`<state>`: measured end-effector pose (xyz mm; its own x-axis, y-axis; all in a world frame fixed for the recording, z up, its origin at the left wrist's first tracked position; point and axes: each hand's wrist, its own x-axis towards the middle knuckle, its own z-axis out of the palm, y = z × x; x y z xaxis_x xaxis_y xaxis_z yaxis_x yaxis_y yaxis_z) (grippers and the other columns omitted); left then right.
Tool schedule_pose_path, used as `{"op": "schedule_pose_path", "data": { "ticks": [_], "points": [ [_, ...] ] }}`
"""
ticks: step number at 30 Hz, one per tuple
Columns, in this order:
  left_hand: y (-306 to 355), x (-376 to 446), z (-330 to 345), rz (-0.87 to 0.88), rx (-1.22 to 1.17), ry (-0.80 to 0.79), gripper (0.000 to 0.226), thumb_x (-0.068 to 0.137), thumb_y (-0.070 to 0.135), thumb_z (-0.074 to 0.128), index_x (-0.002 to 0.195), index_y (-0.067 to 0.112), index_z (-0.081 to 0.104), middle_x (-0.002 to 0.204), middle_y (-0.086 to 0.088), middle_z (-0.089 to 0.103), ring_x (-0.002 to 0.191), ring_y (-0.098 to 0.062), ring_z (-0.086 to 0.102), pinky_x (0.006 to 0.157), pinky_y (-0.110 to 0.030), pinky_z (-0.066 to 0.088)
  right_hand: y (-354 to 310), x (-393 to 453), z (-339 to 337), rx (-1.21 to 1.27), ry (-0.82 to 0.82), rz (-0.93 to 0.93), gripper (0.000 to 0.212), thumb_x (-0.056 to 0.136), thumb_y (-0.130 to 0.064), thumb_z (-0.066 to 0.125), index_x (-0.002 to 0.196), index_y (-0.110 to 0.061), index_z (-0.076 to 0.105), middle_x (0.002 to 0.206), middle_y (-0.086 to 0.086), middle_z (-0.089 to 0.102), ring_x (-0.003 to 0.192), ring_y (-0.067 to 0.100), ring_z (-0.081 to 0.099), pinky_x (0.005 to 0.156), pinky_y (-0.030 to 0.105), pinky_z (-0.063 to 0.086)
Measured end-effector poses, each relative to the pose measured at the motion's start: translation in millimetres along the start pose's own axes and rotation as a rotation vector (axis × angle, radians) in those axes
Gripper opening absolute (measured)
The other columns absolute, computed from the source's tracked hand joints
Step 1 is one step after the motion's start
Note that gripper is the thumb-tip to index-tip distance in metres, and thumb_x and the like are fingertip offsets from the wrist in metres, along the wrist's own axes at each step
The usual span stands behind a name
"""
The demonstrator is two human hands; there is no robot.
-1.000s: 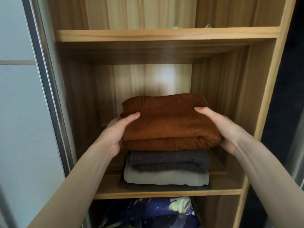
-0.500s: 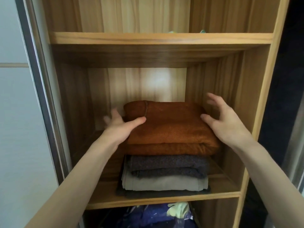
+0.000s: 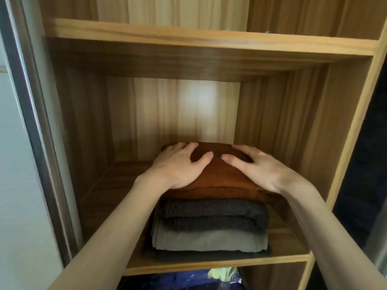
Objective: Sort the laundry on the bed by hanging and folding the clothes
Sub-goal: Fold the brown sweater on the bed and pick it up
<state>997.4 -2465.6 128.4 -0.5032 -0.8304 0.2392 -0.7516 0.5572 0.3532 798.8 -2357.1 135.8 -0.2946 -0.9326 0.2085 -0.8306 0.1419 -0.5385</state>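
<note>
A folded rust-brown sweater (image 3: 217, 185) lies on top of a stack in a wooden wardrobe compartment. Under it sit a folded dark grey knit (image 3: 213, 214) and a folded light grey garment (image 3: 207, 240), with a dark item at the bottom. My left hand (image 3: 180, 164) lies flat on the sweater's left half, fingers spread. My right hand (image 3: 253, 166) presses flat on its right half. Both palms face down and neither hand curls round the fabric.
The stack rests on a wooden shelf (image 3: 209, 264); another shelf (image 3: 188, 40) runs above. A sliding door frame (image 3: 31, 122) stands at the left. Blue and green fabric (image 3: 209, 279) shows in the compartment below.
Both hands let go of the sweater's sides, lifted, then came down flat on its top. The sweater now sits on the stack.
</note>
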Motion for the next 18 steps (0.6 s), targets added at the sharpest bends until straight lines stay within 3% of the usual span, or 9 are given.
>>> {"op": "schedule_pose_path", "data": {
  "ticks": [3, 5, 10, 13, 16, 18],
  "points": [
    [2, -1, 5, 0.001, 0.065, 0.014, 0.095, 0.082, 0.093, 0.012, 0.162, 0.044, 0.024, 0.17, 0.004, 0.029, 0.155, -0.027, 0.027, 0.119, -0.044, 0.029, 7, -4, 5, 0.013, 0.027, -0.002, 0.104, 0.062, -0.104, 0.033, 0.153, -0.054, 0.036, 0.161, -0.014, 0.04, 0.145, 0.018, 0.041, 0.111, 0.035, 0.035],
    [3, -2, 6, 0.012, 0.095, 0.026, 0.088, 0.089, 0.089, 0.015, 0.163, 0.042, 0.023, 0.17, 0.003, 0.028, 0.156, -0.027, 0.026, 0.12, -0.044, 0.028, 9, -5, 5, 0.012, 0.048, -0.018, 0.105, 0.063, -0.103, 0.032, 0.155, -0.051, 0.035, 0.163, -0.014, 0.038, 0.148, 0.017, 0.038, 0.116, 0.036, 0.032],
    [4, -21, -1, 0.017, 0.052, 0.07, 0.08, 0.096, 0.083, 0.023, 0.164, 0.042, 0.024, 0.173, 0.004, 0.022, 0.158, -0.022, 0.02, 0.125, -0.042, 0.021, 2, -13, 5, -0.035, 0.105, -0.092, 0.09, 0.082, -0.091, 0.036, 0.158, -0.043, 0.034, 0.167, -0.01, 0.031, 0.155, 0.018, 0.025, 0.126, 0.047, 0.025],
    [7, -42, -6, 0.036, 0.044, 0.215, 0.071, 0.101, 0.074, 0.031, 0.16, 0.035, 0.037, 0.167, 0.002, 0.037, 0.151, -0.024, 0.035, 0.12, -0.041, 0.031, -6, -25, 5, -0.114, 0.226, -0.192, 0.079, 0.094, -0.08, 0.033, 0.158, -0.034, 0.038, 0.163, -0.003, 0.04, 0.152, 0.022, 0.033, 0.124, 0.046, 0.029],
    [7, -77, -8, 0.033, 0.086, 0.45, 0.06, 0.106, 0.063, 0.034, 0.151, 0.028, 0.052, 0.143, 0.0, 0.061, 0.127, -0.024, 0.058, 0.1, -0.04, 0.048, -21, -43, 11, -0.227, 0.326, -0.344, 0.074, 0.101, -0.073, 0.027, 0.161, -0.029, 0.028, 0.158, 0.002, 0.045, 0.142, 0.025, 0.046, 0.119, 0.045, 0.036],
    [6, -103, -13, 0.032, 0.072, 0.598, 0.053, 0.107, 0.057, 0.037, 0.144, 0.025, 0.058, 0.127, 0.001, 0.068, 0.114, -0.019, 0.063, 0.092, -0.038, 0.055, -35, -55, 17, -0.268, 0.374, -0.429, 0.073, 0.102, -0.071, 0.028, 0.162, -0.029, 0.022, 0.161, 0.001, 0.042, 0.144, 0.023, 0.045, 0.119, 0.044, 0.036]
  ]
}}
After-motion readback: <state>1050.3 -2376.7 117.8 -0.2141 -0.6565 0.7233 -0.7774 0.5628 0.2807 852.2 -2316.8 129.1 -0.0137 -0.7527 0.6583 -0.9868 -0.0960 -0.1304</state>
